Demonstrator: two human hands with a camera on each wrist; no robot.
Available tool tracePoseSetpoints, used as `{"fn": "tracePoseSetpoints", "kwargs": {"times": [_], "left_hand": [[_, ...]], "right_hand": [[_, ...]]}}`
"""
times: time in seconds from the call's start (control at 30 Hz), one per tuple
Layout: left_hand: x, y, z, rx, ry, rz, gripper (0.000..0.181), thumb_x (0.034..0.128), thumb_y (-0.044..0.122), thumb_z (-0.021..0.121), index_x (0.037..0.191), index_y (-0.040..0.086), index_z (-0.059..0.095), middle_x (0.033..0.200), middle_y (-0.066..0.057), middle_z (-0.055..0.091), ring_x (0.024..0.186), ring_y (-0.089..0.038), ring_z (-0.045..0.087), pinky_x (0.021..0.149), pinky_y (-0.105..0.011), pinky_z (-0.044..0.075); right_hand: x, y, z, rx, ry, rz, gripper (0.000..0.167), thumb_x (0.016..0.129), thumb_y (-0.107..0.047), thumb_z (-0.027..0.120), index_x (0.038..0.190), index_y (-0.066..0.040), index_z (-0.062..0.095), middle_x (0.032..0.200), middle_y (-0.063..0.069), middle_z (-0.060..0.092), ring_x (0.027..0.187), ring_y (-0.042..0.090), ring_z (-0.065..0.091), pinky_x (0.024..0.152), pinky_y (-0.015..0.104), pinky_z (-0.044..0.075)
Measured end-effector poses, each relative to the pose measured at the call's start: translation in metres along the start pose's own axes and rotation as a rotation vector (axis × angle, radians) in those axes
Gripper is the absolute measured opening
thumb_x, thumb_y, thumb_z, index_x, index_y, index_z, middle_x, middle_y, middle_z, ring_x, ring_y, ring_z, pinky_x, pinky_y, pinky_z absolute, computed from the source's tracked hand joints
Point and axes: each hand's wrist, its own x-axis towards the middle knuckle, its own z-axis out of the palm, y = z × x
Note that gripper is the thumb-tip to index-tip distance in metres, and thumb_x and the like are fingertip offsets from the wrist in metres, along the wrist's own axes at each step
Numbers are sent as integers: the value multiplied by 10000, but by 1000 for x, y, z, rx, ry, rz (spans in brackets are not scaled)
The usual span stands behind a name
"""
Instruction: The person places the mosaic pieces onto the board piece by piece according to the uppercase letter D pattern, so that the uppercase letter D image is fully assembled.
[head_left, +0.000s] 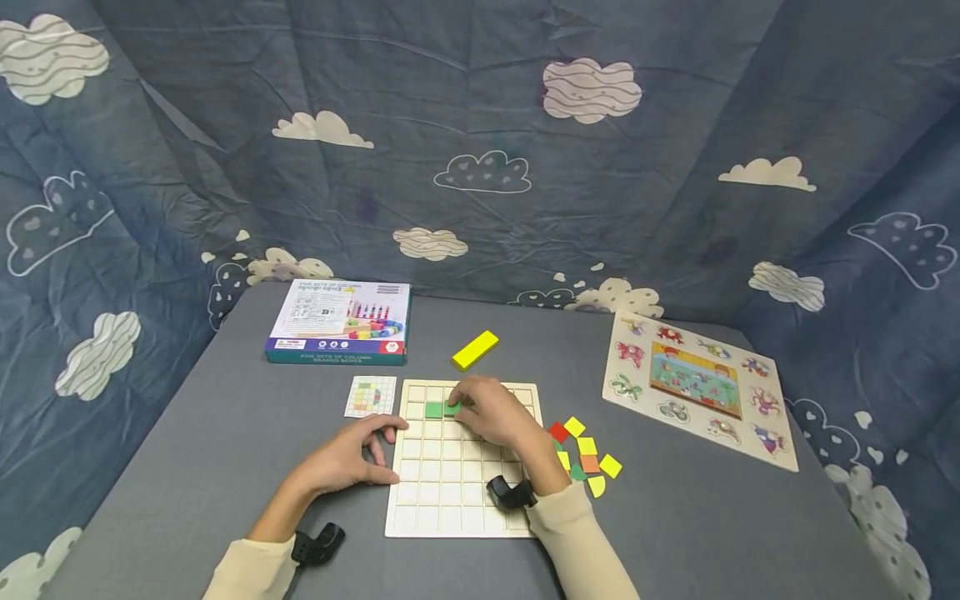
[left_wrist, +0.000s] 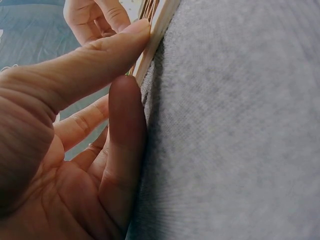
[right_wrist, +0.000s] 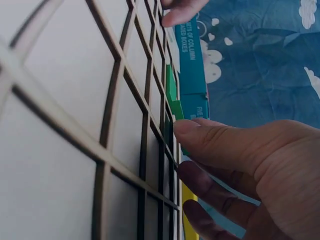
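Note:
A pale wooden grid board (head_left: 441, 493) lies in the middle of the table. One green square tile (head_left: 433, 410) sits in a cell of its second row. Beside it, my right hand (head_left: 491, 412) pinches another green tile (right_wrist: 177, 109) between thumb and fingers, tilted over the neighbouring cell; the fingers partly hide it. My left hand (head_left: 347, 454) rests at the board's left edge, thumb and index finger spread and touching the rim. In the left wrist view, the thumb (left_wrist: 100, 65) lies against the board's side.
Several loose coloured tiles (head_left: 587, 446) lie right of the board. A small pattern card (head_left: 371, 397) lies at its upper left. Behind stand a boxed bead set (head_left: 337, 323) and a yellow bar (head_left: 475, 350). A sea-animal puzzle board (head_left: 701, 387) lies far right.

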Motion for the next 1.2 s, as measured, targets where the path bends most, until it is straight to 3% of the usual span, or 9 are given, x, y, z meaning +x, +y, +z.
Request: {"fn": "tracePoseSetpoints", "kwargs": {"times": [0.3, 0.6, 0.9, 1.2], "left_hand": [[0, -3, 3, 52, 12, -31, 686, 750, 100, 878, 1347, 30, 548, 1079, -110, 546, 734, -135, 599, 715, -262, 467], [-1, -5, 2, 47, 5, -24, 681, 759, 100, 872, 1350, 23, 542, 1080, -116, 544, 728, -140, 607, 725, -269, 475], [-2, 0, 2, 22, -2, -4, 680, 770, 91, 862, 1357, 2, 530, 1089, -142, 544, 731, -137, 599, 764, -272, 465], [-1, -1, 0, 44, -4, -17, 676, 771, 107, 865, 1356, 22, 536, 1084, -120, 543, 731, -136, 603, 775, -266, 460]], "right_hand": [[1, 1, 6, -61, 2, 3, 161, 887, -71, 738, 1043, -112, 739, 956, 10, 676, 812, 129, 564, 761, 317, 490], [-1, 2, 3, -30, -18, 16, 186, 895, -93, 733, 1080, -103, 732, 1005, 23, 690, 864, 155, 600, 799, 343, 503], [-14, 13, -17, 40, 21, 21, 220, 870, -78, 749, 1088, -74, 723, 1056, 56, 713, 961, 226, 672, 853, 391, 531], [-38, 37, -52, 27, 43, 26, 263, 897, -112, 747, 1146, -41, 704, 1138, 96, 700, 1024, 290, 661, 870, 444, 529]]}}
